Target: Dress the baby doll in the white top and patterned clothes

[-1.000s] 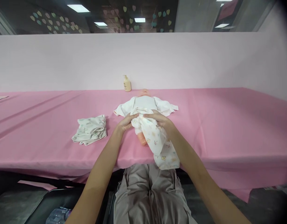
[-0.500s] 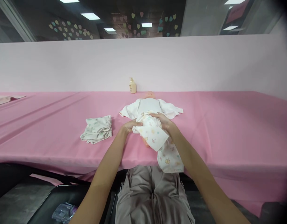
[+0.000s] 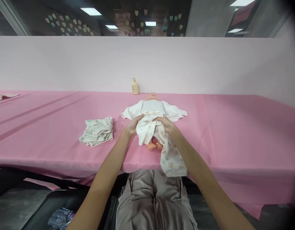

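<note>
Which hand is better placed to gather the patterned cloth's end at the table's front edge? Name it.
Probably the right hand: it holds the patterned cloth on the side where that end trails. The left hand is at the cloth's other side, farther from it.

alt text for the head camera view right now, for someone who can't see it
A person's left hand and right hand hold a patterned white cloth over the lower body of a doll in a white top, lying on a pink-covered table, its feet showing. A folded cloth lies to the left, and a pump bottle stands at the far edge.
</note>
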Available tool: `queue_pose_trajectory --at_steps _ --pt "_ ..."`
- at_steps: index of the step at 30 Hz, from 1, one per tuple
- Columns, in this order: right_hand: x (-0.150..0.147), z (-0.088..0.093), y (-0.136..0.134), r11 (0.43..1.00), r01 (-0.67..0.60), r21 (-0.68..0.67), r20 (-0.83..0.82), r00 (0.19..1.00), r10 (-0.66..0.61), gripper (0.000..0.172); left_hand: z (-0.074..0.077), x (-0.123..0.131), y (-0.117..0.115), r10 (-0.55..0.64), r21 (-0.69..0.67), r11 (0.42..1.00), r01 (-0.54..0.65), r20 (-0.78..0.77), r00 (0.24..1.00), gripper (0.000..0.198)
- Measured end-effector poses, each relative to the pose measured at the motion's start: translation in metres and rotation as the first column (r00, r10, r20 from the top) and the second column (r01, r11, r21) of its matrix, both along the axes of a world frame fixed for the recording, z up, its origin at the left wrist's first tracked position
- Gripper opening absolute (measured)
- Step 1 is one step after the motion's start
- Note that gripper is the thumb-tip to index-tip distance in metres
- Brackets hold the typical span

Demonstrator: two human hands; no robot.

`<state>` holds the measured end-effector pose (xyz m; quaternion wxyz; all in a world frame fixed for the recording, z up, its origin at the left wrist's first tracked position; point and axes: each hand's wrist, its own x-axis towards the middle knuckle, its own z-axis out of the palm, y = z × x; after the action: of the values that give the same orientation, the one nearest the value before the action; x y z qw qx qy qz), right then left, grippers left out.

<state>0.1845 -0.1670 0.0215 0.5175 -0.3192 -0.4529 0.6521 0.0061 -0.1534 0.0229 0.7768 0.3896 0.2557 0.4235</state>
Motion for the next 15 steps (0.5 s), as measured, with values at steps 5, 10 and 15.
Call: queue_pose_trajectory --at_steps 5,10,15 --pt "-0.006 0.001 0.005 0.997 0.066 -0.038 -0.068 0.995 -0.069 0.019 -0.002 -0.002 0.002 0.031 -0.001 1.000 -0.031 -0.015 0.999 0.041" --pt "0.002 0.008 -0.010 0.977 -0.212 -0.001 0.164 0.964 0.210 0.040 0.001 -0.001 0.000 0.055 0.020 0.998 -0.055 0.004 0.998 0.034" --pt "0.007 0.007 -0.013 0.956 -0.274 0.102 0.189 0.949 0.252 0.054 0.003 -0.001 -0.003 -0.029 -0.008 1.000 0.029 -0.055 0.998 0.033"
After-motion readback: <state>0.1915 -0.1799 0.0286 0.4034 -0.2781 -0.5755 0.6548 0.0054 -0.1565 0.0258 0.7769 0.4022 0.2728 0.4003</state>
